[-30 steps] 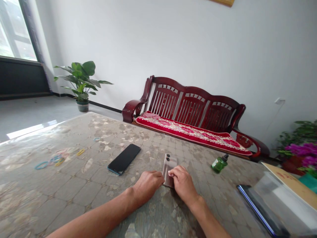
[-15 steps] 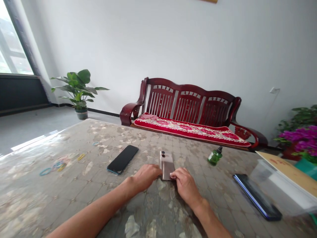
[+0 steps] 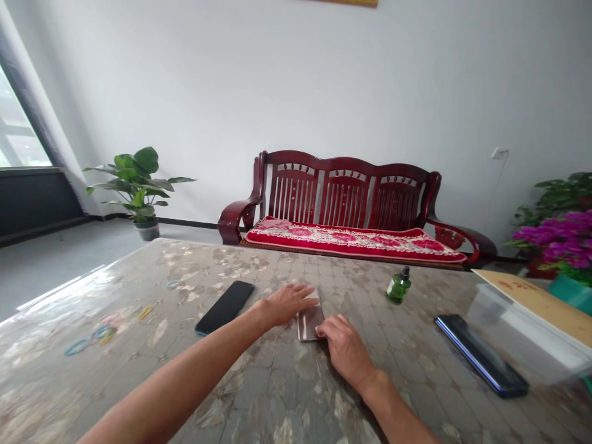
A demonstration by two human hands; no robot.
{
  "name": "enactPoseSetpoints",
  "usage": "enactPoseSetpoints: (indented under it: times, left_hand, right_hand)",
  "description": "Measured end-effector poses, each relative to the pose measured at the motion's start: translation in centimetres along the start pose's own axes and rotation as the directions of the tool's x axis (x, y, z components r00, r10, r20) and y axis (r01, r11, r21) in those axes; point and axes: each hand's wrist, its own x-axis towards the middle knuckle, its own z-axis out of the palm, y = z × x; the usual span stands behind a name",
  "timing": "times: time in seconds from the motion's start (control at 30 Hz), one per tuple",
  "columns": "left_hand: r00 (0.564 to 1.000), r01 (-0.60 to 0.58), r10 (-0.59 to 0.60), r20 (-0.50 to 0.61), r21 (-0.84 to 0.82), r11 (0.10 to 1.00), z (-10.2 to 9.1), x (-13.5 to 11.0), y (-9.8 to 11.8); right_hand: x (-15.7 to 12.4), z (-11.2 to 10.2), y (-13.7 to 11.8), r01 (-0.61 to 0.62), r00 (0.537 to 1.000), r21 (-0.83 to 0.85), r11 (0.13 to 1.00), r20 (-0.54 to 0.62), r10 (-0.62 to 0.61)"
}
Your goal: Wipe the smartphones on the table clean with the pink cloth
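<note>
1 head-worn camera looks forward and down across the near table [image 3: 259,394], facing the bench [image 3: 348,191] at 12 o'clock.

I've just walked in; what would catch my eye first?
The red bench with its floral cover, beyond the table, stands out most. Nearer, the left hand is over the upper part of a shiny phone, the right hand at its lower right edge. Purple flowers sit far right.

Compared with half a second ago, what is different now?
The left hand moved forward from the left edge of the pale phone and now reaches over its upper part, hiding the cameras. The right hand stays by its near right corner; the green bottle stayed in place.
</note>
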Motion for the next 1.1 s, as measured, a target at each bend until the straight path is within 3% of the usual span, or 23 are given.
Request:
enactPoseSetpoints:
  times: [0.3, 0.43, 0.57, 0.67, 0.9, 1.1]
  left_hand:
    - [0.988, -0.041, 0.042, 0.151, -0.008, 0.999, 0.0, 3.3, -0.8]
    - [0.98, 0.043, -0.032, 0.198, -0.051, 0.998, -0.6, 2.4, -1.0]
    - [0.965, 0.176, -0.153, 0.213, -0.093, 0.98, -1.0, 0.1, -0.4]
    - [0.964, 0.235, -0.222, 0.148, -0.07, 0.97, -1.0, -1.8, 0.6]
    - [0.969, 0.221, -0.22, 0.109, 0.009, 0.975, -0.6, -4.1, 2.6]
    - [0.976, 0.193, -0.211, 0.057, 0.226, 0.955, 0.3, -4.2, 3.7]
  right_hand:
    - [0.0, 0.3, 1.0, -0.015, 0.998, 0.0, 1.0, -0.061, 0.015]
    - [-0.3, 0.5, 1.9, -0.089, 0.985, 0.065, 0.994, -0.146, 0.097]
    - [-0.3, 0.5, 2.2, -0.223, 0.943, 0.193, 0.956, -0.204, 0.261]
    - [0.2, 0.1, 2.2, -0.343, 0.903, 0.231, 0.911, -0.185, 0.387]
    - [1.5, -0.1, 2.7, -0.534, 0.816, 0.296, 0.792, -0.063, 0.574]
    - [1.2, -0.1, 3.1, -0.589, 0.787, 0.389, 0.708, 0.076, 0.613]
